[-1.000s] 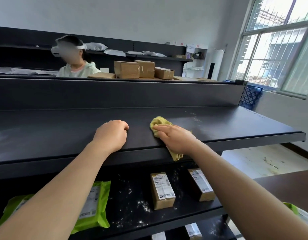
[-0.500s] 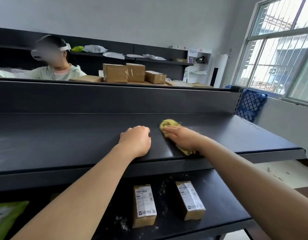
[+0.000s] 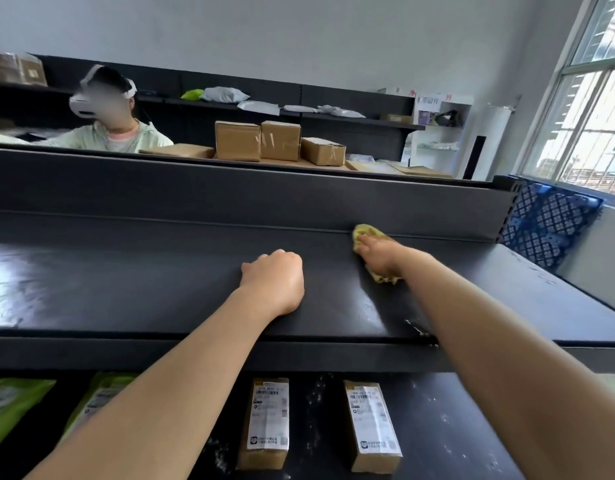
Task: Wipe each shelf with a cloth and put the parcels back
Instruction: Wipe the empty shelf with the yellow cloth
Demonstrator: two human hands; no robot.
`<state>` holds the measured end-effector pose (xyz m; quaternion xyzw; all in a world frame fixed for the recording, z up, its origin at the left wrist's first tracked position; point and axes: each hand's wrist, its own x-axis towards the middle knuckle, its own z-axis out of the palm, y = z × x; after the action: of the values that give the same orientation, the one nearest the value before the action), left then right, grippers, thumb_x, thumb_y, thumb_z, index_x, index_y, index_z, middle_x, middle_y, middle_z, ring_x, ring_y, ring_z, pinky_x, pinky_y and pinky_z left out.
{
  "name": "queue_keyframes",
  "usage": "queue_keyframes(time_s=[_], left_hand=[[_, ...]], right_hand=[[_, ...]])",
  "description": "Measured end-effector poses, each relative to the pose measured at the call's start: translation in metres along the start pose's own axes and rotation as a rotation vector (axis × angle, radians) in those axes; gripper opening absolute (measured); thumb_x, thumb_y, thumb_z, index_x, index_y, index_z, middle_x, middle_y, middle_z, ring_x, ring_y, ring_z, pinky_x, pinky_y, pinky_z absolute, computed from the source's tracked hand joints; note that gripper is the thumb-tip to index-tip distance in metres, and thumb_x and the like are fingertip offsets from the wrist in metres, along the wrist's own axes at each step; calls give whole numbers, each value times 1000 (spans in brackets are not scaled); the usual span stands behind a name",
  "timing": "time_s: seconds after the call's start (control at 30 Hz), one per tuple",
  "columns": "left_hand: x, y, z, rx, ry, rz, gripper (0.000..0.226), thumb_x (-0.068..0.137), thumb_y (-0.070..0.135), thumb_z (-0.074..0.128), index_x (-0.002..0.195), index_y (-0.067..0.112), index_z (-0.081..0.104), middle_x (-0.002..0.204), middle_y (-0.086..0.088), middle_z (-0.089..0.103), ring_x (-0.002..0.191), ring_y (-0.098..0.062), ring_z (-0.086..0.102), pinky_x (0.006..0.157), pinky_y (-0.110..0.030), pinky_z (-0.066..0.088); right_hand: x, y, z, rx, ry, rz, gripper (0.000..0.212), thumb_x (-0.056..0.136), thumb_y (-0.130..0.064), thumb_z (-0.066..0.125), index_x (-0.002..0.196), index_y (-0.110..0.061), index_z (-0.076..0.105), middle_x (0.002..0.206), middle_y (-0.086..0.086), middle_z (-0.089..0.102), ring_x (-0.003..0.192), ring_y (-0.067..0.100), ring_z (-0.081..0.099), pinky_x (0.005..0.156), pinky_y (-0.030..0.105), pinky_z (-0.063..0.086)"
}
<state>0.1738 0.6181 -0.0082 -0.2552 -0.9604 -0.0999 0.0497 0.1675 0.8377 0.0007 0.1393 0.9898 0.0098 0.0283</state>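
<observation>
Head view: right hand (image 3: 378,258) is pressing the yellow cloth (image 3: 367,232) flat near the top shelf's (image 3: 153,285) back edge; left hand (image 3: 274,282) is resting clenched, empty; forward sweeping is likely risking pushing specks (image 3: 416,329) onto parcels (image 3: 268,420) below.

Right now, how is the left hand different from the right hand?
The left hand is curled into a fist and holds nothing, while the right hand lies flatter, with its fingers pressing a yellow cloth. The left hand sits nearer the front, and the right hand lies farther back and more to the right. Both rest on the same dark top shelf.
</observation>
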Motion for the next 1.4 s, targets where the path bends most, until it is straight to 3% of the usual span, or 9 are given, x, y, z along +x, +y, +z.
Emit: queue_keyframes(time_s=[0.1, 0.23, 0.43, 0.77, 0.9, 1.0, 1.03, 1.17, 1.4], left_hand=[[-1, 3, 3, 1, 1, -7, 12, 97, 14, 36, 93, 16, 47, 115, -4, 51, 104, -28, 50, 94, -45, 37], [-1, 2, 6, -12, 9, -15, 16, 99, 19, 33, 87, 18, 42, 118, -3, 52, 106, -27, 50, 98, -47, 33], [0, 0, 8, -43, 12, 29, 34, 102, 29, 30, 125, 23, 54, 134, 2, 49, 123, -25, 46, 105, -51, 31], [-6, 19, 9, -84, -61, -16, 42, 100, 44, 32, 136, 26, 44, 143, 3, 40, 134, -23, 34, 112, -61, 15], [-7, 21, 13, -76, -30, -34, 44, 100, 43, 30, 138, 26, 42, 145, 2, 38, 135, -23, 34, 112, -62, 15], [-10, 22, 13, -95, -12, -28, 45, 100, 43, 30, 140, 25, 41, 148, 2, 37, 135, -23, 35, 113, -60, 15], [-11, 22, 13, -102, -1, -23, 45, 100, 43, 31, 140, 25, 41, 148, 3, 37, 134, -23, 36, 113, -59, 15], [-13, 21, 14, -134, 35, -9, 44, 100, 43, 34, 138, 25, 45, 146, 3, 41, 132, -23, 41, 113, -56, 20], [-16, 17, 17, -167, 54, 56, 36, 100, 37, 34, 129, 27, 53, 140, 3, 48, 124, -23, 48, 111, -57, 24]], right_hand=[[9, 25, 12, 27, 5, 93, 64, 94, -57, 12, 149, -26, 21, 161, 6, 12, 148, 30, 11, 119, 49, 14], [13, -17, 9, 42, 18, -49, 48, 101, -45, 23, 146, -28, 30, 159, 8, 20, 146, 29, 18, 119, 40, 15], [32, -56, -1, 89, -64, -176, 51, 104, -40, 23, 153, -26, 20, 161, 6, 12, 147, 28, 12, 119, 38, 12], [7, 115, 21, 21, 67, 213, 64, 89, -53, 14, 141, -25, 40, 160, 2, 17, 147, 27, 12, 120, 43, 14], [-19, 96, 12, 126, 98, 256, 42, 85, -39, 27, 79, -7, 55, 109, 10, 59, 112, 27, 55, 98, 32, 43], [-43, 44, -2, 153, -13, 132, 36, 100, -15, 31, 65, -14, 35, 78, 3, 45, 75, 17, 50, 61, 12, 45], [-45, 28, -3, 164, -2, 81, 34, 100, -8, 33, 68, -15, 39, 78, 3, 45, 75, 18, 51, 55, 13, 42], [-58, -21, 5, 170, -4, -82, 38, 103, -16, 29, 132, -2, 48, 143, 16, 43, 133, 30, 41, 107, 35, 34], [-114, 40, 15, 157, 45, 15, 49, 105, -35, 26, 151, -20, 27, 162, 5, 11, 148, 25, 8, 118, 33, 9]])
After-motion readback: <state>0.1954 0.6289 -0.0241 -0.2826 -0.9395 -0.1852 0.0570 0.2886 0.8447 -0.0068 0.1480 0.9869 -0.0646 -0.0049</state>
